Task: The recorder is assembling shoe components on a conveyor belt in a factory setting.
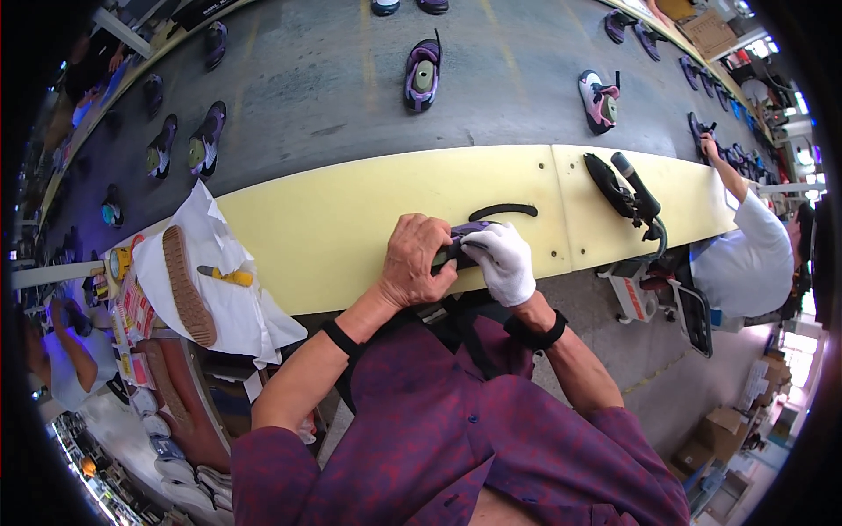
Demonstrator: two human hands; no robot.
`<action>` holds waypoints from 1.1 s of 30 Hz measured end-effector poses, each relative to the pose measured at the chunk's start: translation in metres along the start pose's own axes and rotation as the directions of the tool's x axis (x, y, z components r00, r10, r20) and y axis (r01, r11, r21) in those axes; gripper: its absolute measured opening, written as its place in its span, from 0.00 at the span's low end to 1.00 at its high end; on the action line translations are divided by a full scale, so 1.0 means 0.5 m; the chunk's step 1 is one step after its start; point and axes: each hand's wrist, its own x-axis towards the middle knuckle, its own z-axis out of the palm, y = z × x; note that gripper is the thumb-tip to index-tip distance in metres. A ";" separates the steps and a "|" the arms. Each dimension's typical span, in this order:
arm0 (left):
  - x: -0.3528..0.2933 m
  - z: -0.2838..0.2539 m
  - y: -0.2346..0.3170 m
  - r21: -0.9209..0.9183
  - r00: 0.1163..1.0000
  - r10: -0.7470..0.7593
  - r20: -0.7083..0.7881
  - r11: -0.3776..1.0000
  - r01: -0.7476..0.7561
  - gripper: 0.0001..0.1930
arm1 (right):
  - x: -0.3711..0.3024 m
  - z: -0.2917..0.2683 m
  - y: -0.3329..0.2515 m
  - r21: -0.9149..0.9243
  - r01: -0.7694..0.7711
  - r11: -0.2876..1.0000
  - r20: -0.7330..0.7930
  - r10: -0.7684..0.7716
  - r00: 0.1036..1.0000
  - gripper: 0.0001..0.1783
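So, the purple shoe (pixel 467 231) is right at the near edge of the yellow board (pixel 333 219), around the middle of its length, with both hands on it. The bare left hand (pixel 410 259) is clamped around its left side, thumb and fingers wrapped over it. The right hand (pixel 502 263), in a white glove, has its fingers bunched together and gripping the other side; can't really tell which bit of the shoe they're pinching, since the hands cover most of it.

Just past the hands, a curved black strip (pixel 503 211) lies on the board. Toward the board's right end there's a dark tool with a black cylinder (pixel 637 180). Off the left end you've got white paper (pixel 197 210) with a brown sole (pixel 186 285) and a yellow-handled tool (pixel 230 276) on it.

Across the board's far side runs a grey belt (pixel 500 114) dotted with more shoes, like a purple one with an upright strap (pixel 423 77). Beyond the board's right end, a co-worker's hand (pixel 709 147) is on a dark shoe (pixel 698 131).
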 end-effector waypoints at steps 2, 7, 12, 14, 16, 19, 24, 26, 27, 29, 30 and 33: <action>-0.005 0.006 0.005 0.004 1.000 -0.007 -0.006 1.000 0.007 0.20 | 0.017 0.005 -0.007 -0.123 0.085 0.989 0.012 -0.084 0.996 0.11; -0.004 0.007 0.004 0.006 1.000 -0.011 -0.026 1.000 0.012 0.19 | 0.024 0.033 0.004 -0.141 0.048 0.989 0.029 -0.045 0.999 0.08; -0.003 0.010 0.013 0.020 1.000 -0.021 -0.008 1.000 0.021 0.19 | 0.046 0.021 0.013 -0.129 -0.032 0.991 0.140 0.050 0.989 0.07; -0.005 0.012 0.014 0.035 1.000 -0.016 -0.019 0.999 0.017 0.19 | 0.064 0.014 0.018 -0.009 -0.153 0.988 0.334 0.147 0.931 0.10; -0.009 0.016 0.018 0.061 0.998 -0.016 -0.055 0.998 0.019 0.20 | 0.083 0.006 0.041 -0.058 -0.149 0.987 0.442 0.159 0.883 0.13; -0.017 0.022 0.019 0.102 0.995 -0.006 -0.096 0.995 0.016 0.20 | 0.116 -0.001 0.036 -0.104 -0.145 0.984 0.590 0.179 0.788 0.17; -0.014 0.030 0.023 0.141 0.994 0.010 -0.107 0.990 0.006 0.20 | 0.119 0.019 0.060 -0.255 -0.026 0.967 0.577 0.173 0.798 0.23; -0.011 0.028 0.023 0.160 0.995 0.016 -0.103 0.987 0.001 0.20 | 0.144 0.032 0.050 -0.402 0.026 0.915 0.624 0.253 0.740 0.26; -0.009 0.029 0.026 0.169 0.996 0.010 -0.090 0.986 0.006 0.20 | 0.150 0.032 0.052 -0.402 0.025 0.915 0.611 0.247 0.752 0.26; -0.003 0.030 0.042 0.186 0.997 0.035 -0.070 0.982 -0.021 0.21 | 0.162 0.032 0.064 -0.316 0.035 0.948 0.573 0.161 0.804 0.25; -0.002 0.031 0.050 0.191 0.995 0.045 -0.089 0.981 -0.027 0.21 | 0.159 0.039 0.076 -0.331 0.033 0.943 0.537 0.160 0.828 0.25; -0.010 0.039 0.050 0.253 0.992 0.062 -0.106 0.967 -0.034 0.23 | 0.138 0.075 0.130 -0.398 0.147 0.905 0.452 0.054 0.890 0.19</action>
